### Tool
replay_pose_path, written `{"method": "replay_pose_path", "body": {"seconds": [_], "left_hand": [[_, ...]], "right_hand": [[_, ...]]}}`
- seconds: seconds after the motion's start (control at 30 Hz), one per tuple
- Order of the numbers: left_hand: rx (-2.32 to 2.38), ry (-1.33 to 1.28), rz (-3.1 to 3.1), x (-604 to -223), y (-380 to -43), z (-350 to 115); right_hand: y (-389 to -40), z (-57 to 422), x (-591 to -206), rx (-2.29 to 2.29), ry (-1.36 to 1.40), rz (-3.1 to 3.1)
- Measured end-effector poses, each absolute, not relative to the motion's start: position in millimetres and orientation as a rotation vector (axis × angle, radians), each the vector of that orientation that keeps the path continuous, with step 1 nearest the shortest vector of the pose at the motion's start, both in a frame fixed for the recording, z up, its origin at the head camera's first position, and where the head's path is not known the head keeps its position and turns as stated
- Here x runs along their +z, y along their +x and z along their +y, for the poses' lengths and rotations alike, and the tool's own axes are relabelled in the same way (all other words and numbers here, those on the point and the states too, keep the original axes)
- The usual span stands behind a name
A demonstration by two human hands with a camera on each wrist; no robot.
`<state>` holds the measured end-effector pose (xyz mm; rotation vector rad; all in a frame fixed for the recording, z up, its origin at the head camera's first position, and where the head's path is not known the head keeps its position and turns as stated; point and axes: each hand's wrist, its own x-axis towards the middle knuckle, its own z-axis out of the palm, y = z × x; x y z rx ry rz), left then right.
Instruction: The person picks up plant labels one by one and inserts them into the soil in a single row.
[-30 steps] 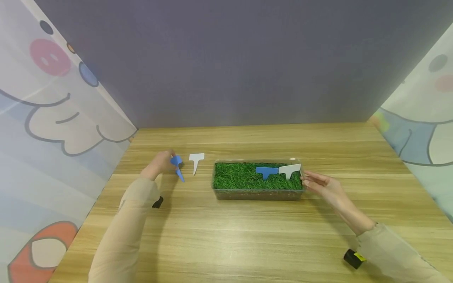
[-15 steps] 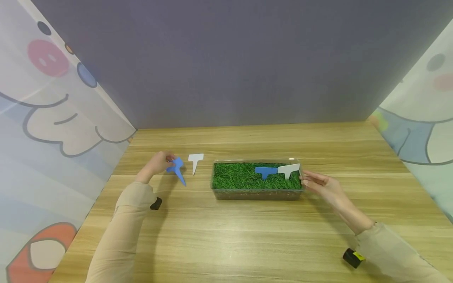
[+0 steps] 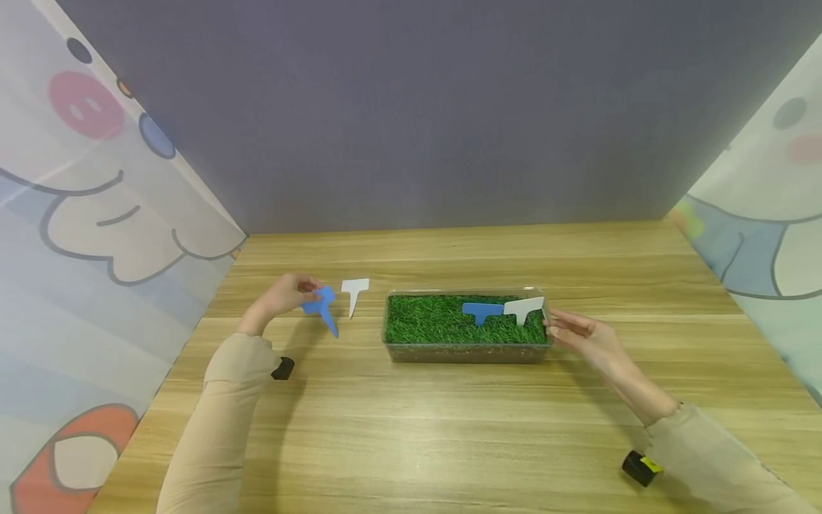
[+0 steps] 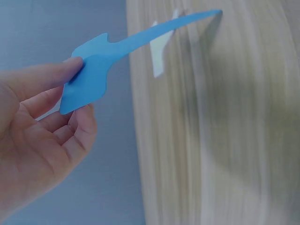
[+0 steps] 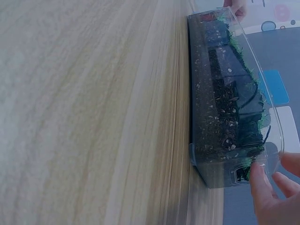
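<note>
Between thumb and fingers, my left hand [image 3: 282,294] pinches the head of a blue T-shaped plant label [image 4: 89,77], its pointed stem angled down toward the table. A white plant label [image 3: 355,287] lies flat on the wood just right of it. My right hand [image 3: 594,344] grips the right end wall of a clear planter box [image 3: 469,354], thumb outside and a fingertip at the rim. Artificial-looking green grass [image 3: 424,318] fills the box over dark, speckled soil. A second blue label [image 3: 483,310] and another white label [image 3: 525,308] stand side by side in its right half.
A wooden table [image 3: 417,428] carries everything, with a grey panel [image 3: 449,114] along its back edge. Cartoon-printed curtains [image 3: 83,214] border both sides. Small black devices [image 3: 641,469] show at each wrist.
My left hand has raised the blue label and drawn it slightly toward me, so its head shows more fully. The right hand, the box and its standing labels have stayed put.
</note>
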<state>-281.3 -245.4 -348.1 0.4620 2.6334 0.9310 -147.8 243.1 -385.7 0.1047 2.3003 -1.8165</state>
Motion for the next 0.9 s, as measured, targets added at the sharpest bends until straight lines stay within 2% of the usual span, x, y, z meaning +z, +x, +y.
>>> {"method": "replay_pose_path", "body": {"seconds": [0.17, 0.47, 0.9], "left_hand": [[0.945, 0.465, 2.63, -336.6, -273.5, -235.7], [0.941, 0.489, 2.68, -335.0, -273.8, -229.9], [0.945, 0.591, 2.755, -314.8, -267.0, -209.8]], "right_hand": [[-147.8, 244.3, -387.7, -1.857, 0.087, 2.279], [-161.5, 264.5, -432.3, -1.973, 0.067, 2.187], [-161.3, 262.7, -426.5, -1.997, 0.039, 2.161]]}}
